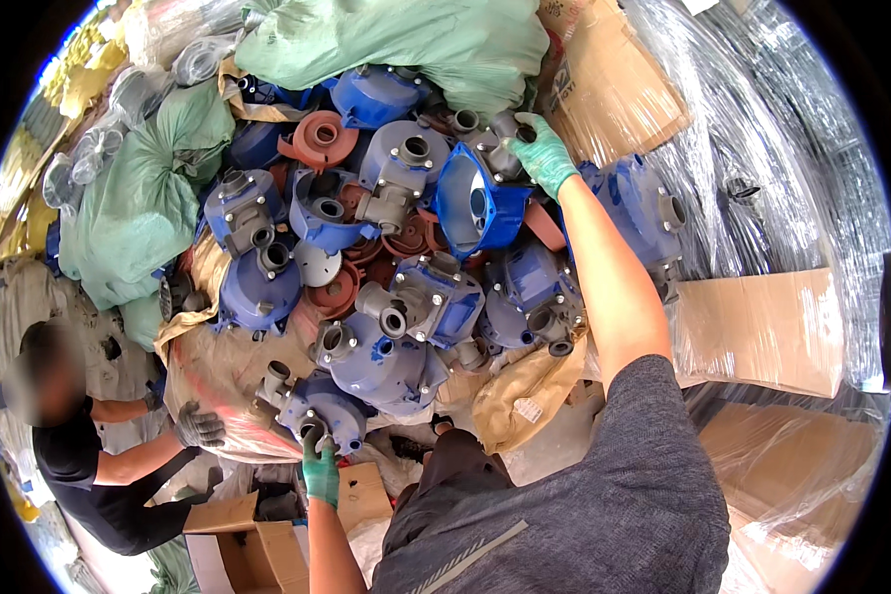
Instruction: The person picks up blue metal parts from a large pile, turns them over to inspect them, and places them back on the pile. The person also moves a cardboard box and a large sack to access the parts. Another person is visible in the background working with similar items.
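Both of my hands wear green gloves. My right hand reaches far out and is closed round the grey pipe neck of a blue pump housing, which is tilted with its wide open side showing. Close to me, my left hand grips the grey pipe port of another blue pump housing at the near edge of the pile. Between the hands lie several more blue pump housings with grey flanged ports, and red-brown round parts among them.
Green sacks border the pile at left and back. Cardboard and clear plastic wrap line the right. A co-worker in black, with grey gloves, is at the left. Near me stands an open cardboard box.
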A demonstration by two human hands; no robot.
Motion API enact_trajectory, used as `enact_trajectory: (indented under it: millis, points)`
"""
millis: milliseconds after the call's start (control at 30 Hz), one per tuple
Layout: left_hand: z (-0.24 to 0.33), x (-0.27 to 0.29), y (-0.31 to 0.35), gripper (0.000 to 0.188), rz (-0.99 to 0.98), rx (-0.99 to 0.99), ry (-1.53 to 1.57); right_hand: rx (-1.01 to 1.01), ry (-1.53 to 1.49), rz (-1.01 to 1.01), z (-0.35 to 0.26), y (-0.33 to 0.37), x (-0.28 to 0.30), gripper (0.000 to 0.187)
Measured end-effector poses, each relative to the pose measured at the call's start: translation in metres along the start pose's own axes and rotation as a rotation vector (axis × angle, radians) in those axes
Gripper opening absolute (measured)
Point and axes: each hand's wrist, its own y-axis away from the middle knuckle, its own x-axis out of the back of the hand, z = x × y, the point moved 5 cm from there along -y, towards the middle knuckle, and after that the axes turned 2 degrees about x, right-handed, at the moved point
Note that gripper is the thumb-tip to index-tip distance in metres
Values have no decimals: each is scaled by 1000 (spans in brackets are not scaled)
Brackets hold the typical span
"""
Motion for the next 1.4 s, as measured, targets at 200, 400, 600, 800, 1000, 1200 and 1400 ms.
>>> enact_trajectory:
  millis: [200, 400, 600, 800, 1000, 1200, 1400]
  points:
    - [-2, 3, 5, 40, -55, -86, -146, -29, 627, -205, -79, 37, -11, 80]
    - [-21, 31, 26, 36, 3, 18, -157, 443, 1091, -99, -143, 52, -32, 62]
    - [-23, 47, 52, 37, 101, 53, -92, 501, 778, -594, -145, 63, -172, 46]
    - [-23, 64, 94, 35, 180, 55, -124, 378, 913, -491, -99, 47, -285, 34]
    - [-78, 96, 155, 33, 323, 165, -17, 311, 1046, -640, -118, 36, -289, 35]
    - [-108, 97, 189, 34, 397, 265, 174, 316, 817, -709, -161, -29, -193, 50]
    - [-51, 87, 174, 36, 361, 66, 192, 296, 393, -676, -212, -59, -144, 43]
